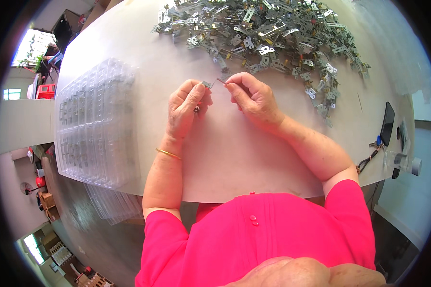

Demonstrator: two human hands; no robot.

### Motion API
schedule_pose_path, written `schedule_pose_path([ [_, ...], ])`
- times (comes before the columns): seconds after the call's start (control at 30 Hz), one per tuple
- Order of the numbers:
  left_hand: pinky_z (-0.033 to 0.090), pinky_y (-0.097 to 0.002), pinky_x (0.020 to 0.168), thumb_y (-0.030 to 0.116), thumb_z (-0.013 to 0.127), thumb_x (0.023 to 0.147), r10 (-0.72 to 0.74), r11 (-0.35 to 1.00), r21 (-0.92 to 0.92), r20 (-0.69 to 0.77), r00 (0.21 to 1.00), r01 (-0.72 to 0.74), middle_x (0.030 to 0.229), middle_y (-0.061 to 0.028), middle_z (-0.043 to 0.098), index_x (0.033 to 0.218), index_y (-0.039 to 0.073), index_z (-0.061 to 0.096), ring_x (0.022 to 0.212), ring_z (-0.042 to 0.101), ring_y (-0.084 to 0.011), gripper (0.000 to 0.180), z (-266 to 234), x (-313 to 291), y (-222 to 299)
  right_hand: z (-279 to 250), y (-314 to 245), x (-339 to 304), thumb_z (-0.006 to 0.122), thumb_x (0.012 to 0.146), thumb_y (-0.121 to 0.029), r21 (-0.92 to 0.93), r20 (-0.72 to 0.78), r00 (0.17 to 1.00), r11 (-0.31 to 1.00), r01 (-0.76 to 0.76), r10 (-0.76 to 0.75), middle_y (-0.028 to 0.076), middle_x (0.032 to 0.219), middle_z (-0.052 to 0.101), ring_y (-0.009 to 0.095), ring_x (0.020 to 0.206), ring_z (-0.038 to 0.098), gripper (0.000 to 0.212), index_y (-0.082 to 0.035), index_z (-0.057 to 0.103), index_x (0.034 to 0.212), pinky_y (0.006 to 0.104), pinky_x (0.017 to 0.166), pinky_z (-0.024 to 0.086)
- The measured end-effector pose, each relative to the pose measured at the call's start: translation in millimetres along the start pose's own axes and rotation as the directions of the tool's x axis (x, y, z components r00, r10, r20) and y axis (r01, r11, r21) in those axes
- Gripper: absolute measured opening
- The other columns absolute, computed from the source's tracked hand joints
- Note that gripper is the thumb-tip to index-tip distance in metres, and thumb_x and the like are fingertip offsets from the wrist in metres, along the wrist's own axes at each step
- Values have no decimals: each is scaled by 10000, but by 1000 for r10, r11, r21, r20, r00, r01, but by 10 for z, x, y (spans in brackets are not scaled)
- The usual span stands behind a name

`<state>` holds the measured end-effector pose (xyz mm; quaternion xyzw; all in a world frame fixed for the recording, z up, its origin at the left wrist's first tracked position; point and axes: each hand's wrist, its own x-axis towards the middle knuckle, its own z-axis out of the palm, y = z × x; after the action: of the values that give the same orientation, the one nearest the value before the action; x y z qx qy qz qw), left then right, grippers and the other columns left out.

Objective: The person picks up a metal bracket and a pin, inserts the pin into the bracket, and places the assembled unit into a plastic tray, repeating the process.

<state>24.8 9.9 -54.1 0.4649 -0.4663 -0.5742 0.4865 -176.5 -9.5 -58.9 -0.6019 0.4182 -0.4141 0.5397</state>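
Note:
My left hand [184,107] is closed, pinching a small metal bracket [206,84] between thumb and forefinger. Another small shiny piece shows below the fingers, too little of it to name. Close by on the right, my right hand [256,98] grips a thin, dark, pin-like rod [221,81] in its fingertips. The rod's tip points at the bracket; whether they touch I cannot tell. Both hands are over the pale tabletop [244,158], just short of a big heap of loose metal brackets [273,38].
Clear plastic blister trays [98,129], with small parts in some pockets, cover the table's left side; more trays [112,203] sit below the edge. Toward the right lie a thin stick [360,102], a black phone [388,123], keys on a strap [368,160] and a clear bottle [401,162].

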Motion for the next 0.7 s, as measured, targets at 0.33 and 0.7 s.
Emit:
schedule_pose_path([
  [0.33,355,-176,532,183,556,1017,48,954,295,46,998,-60,771,24,597,914,56,641,606,450,-23,184,27,-50,-69,28,182,45,566,996,-105,58,32,998,997,52,-54,18,798,623,77,686,596,147,-81,579,1140,252,591,503],
  [0.7,316,-190,562,170,577,1013,124,878,456,74,990,-144,749,41,551,908,39,633,632,402,-22,177,119,-30,-34,-102,97,107,461,889,-79,256,244,969,962,-90,26,82,916,696,141,841,661,294,-17,648,1108,303,795,534],
])
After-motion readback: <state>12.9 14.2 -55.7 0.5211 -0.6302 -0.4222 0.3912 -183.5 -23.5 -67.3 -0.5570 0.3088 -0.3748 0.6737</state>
